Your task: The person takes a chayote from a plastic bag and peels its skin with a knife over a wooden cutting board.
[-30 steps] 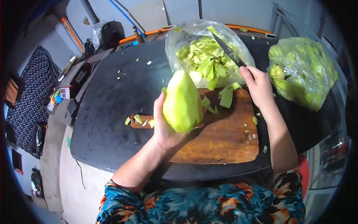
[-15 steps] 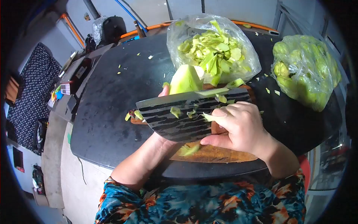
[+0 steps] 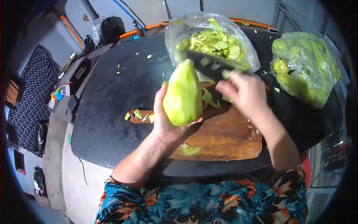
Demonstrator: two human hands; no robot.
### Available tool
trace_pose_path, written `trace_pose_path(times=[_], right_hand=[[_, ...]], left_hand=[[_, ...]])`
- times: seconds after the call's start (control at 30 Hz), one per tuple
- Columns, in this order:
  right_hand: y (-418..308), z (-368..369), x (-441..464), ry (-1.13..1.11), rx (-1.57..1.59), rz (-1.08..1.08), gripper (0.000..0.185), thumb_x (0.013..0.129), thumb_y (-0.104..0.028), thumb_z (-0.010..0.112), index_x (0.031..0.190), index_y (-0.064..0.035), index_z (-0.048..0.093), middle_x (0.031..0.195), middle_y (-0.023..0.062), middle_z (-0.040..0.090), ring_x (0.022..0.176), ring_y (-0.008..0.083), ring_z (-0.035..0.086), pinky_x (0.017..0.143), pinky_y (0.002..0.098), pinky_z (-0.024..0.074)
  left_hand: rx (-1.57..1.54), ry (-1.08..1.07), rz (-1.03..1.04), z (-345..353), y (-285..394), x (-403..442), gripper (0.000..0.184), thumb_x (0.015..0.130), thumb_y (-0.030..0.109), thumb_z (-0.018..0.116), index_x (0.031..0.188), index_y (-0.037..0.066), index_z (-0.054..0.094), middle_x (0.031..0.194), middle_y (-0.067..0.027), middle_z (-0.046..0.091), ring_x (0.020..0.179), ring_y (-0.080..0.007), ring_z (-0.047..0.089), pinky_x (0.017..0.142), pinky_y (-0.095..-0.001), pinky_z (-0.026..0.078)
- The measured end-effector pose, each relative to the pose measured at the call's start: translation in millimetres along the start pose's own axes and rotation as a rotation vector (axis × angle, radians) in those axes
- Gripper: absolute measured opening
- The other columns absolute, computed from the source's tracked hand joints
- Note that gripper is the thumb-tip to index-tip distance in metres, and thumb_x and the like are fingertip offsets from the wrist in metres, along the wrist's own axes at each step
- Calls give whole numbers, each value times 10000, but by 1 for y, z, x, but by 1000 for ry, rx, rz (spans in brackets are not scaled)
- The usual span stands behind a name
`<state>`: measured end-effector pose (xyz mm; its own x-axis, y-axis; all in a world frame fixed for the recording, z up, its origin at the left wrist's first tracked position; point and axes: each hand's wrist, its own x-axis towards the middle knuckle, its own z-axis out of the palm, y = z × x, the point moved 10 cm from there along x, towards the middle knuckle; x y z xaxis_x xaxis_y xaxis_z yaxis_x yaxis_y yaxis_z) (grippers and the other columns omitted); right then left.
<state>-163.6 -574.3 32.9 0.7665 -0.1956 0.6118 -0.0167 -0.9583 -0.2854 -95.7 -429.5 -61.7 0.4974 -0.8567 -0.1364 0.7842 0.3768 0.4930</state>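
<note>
My left hand (image 3: 166, 127) is closed around a peeled, pale green chayote (image 3: 182, 99), held upright above the wooden cutting board (image 3: 227, 140). My right hand (image 3: 246, 93), smeared by motion, grips a broad dark cleaver (image 3: 205, 65). Its blurred blade lies behind and to the right of the chayote's tip, in front of the bag of peelings. A strip of peel (image 3: 210, 98) hangs beside the chayote, near my left fingertips. Another bit of peel (image 3: 191, 150) lies on the board's near edge.
A clear plastic bag (image 3: 172, 41) full of green peelings (image 3: 223, 44) stands open behind the board. At right sits a bag of chayotes (image 3: 309, 71). Small scraps dot the black table (image 3: 108, 112). Several peel pieces lie on the board's handle (image 3: 143, 116).
The cleaver has swung up and away to the right, from in front of the chayote to behind it. The chayote, mostly hidden before, now shows in full in my left hand.
</note>
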Motion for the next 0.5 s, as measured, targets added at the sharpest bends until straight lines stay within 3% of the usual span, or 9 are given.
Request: trace_pose_path(times=[0.03, 0.13, 0.27, 0.37, 0.47, 0.5], right_hand=[[40, 8, 7, -47, -96, 148, 519, 884, -600, 529, 881, -101, 671, 649, 117, 641, 617, 333, 650, 546, 425, 507], [106, 4, 9, -94, -160, 441, 583, 919, -607, 458, 849, -68, 670, 705, 170, 656, 735, 362, 662, 659, 457, 505], [102, 8, 6, -123, 45, 445, 582, 918, -594, 479, 888, -45, 673, 727, 191, 649, 767, 363, 657, 692, 441, 494], [85, 14, 3, -159, 186, 399, 578, 913, -591, 495, 916, -41, 673, 750, 193, 650, 774, 356, 654, 708, 429, 488], [61, 12, 2, -181, 224, 332, 503, 904, -530, 559, 908, -35, 654, 775, 166, 663, 753, 318, 652, 707, 403, 488], [52, 8, 2, -211, 181, 333, 460, 907, -478, 588, 890, -21, 641, 774, 161, 666, 734, 294, 649, 697, 383, 484]], left_hand=[[-120, -60, -22, 7, -5, 0, 754, 890, 662, 420, 1348, 64, 445, 1266, -196, 542, 1057, -379, 612, 696, -526, 599], [-91, -32, -14, 9, -8, -2, 746, 889, 663, 421, 1361, 85, 440, 1281, -200, 530, 1055, -391, 610, 721, -534, 594], [-69, -13, -9, 2, -3, 1, 741, 888, 665, 422, 1371, 103, 433, 1268, -188, 540, 1050, -386, 606, 773, -504, 583], [81, -33, 86, 11, 8, 0, 730, 873, 643, 472, 1337, 80, 455, 1212, -170, 566, 1018, -331, 618, 815, -426, 556], [744, -14, 382, 32, 52, -11, 582, 826, 398, 652, 1281, 71, 496, 1203, -124, 593, 1038, -323, 617, 878, -414, 510], [1283, 108, 689, 46, 79, -23, 566, 738, 259, 737, 1218, 50, 523, 1164, -122, 612, 1022, -301, 624, 870, -390, 509]])
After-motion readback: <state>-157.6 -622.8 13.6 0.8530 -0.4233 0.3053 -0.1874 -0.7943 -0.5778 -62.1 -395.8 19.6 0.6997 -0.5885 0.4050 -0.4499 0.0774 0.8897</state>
